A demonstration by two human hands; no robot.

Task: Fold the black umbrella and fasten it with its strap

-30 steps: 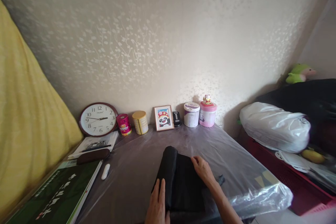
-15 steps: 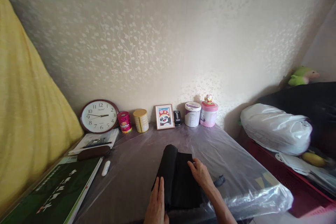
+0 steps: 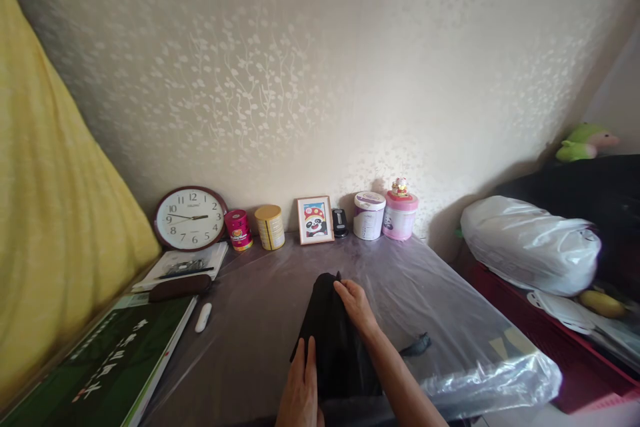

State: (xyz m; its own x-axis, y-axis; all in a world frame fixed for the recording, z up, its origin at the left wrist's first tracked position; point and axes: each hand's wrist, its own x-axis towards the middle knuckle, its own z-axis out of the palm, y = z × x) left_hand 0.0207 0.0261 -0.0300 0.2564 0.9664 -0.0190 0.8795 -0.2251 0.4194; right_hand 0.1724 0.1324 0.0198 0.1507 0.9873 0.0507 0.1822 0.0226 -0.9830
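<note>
A piece of black cloth [image 3: 327,340], partly rolled or folded over, lies near the front edge of the table. My right hand [image 3: 356,303] pinches its far edge near the top, fingers closed on the fabric. Along the cloth's lower left side rests my left hand [image 3: 301,377], its fingers stretched out and touching the cloth; the thumb is mostly hidden. A small crumpled dark piece [image 3: 416,345] lies on the table to the right of my right forearm.
Plastic sheeting covers the table [image 3: 250,347]. Along the wall stand a clock [image 3: 191,219], tins [image 3: 270,228], a framed panda picture [image 3: 316,220] and lidded tubs [image 3: 369,217]. A green book [image 3: 105,360] and white stick-like item [image 3: 203,317] lie left. A white bag [image 3: 530,243] sits right.
My right hand has moved left and away from me, carrying the cloth's right flap over onto the rolled part. My left hand stays in about the same place.
</note>
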